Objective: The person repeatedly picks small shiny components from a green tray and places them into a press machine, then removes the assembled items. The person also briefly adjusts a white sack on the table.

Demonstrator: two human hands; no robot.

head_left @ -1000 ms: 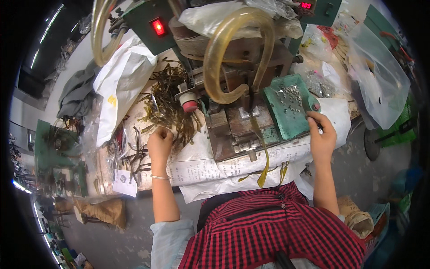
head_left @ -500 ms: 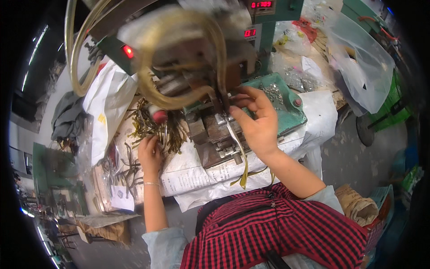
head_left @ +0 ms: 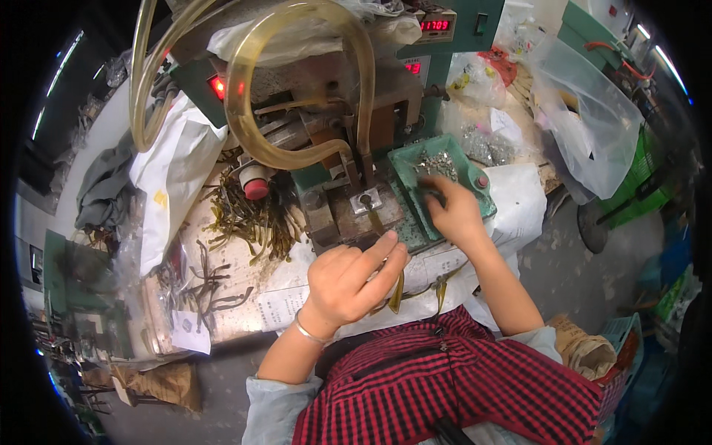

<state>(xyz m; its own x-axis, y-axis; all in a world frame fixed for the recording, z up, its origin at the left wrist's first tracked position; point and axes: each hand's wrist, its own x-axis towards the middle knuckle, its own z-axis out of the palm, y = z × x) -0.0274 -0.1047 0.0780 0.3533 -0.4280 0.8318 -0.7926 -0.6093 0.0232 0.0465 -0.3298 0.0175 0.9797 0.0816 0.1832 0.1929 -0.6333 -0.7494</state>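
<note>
My left hand (head_left: 352, 282) is closed in front of the green press, its fingers pinching a narrow olive strap (head_left: 397, 295). From the fingertips the strap runs up to a small bright metal die plate (head_left: 366, 200) beneath the press head; its loose part hangs over the near edge. My right hand (head_left: 456, 213) reaches over the green metal tray (head_left: 415, 194), fingers curved, thumb and forefinger apart. Small silvery metal pieces (head_left: 437, 163) lie in the tray just beyond those fingertips. Whether a piece touches them is too small to tell.
A clear yellowish hose (head_left: 233, 89) loops in front of the press. Left of the die, a red push button (head_left: 256, 189) sits by a heap of olive straps (head_left: 252, 226). Clear bags (head_left: 486, 144) of metal pieces lie at the back right. A large plastic bag (head_left: 593, 119) hangs beyond.
My left hand has moved right, from beside the strap heap to the strap before the die. My right hand has left the die and moved right to the tray. The view has sharpened.
</note>
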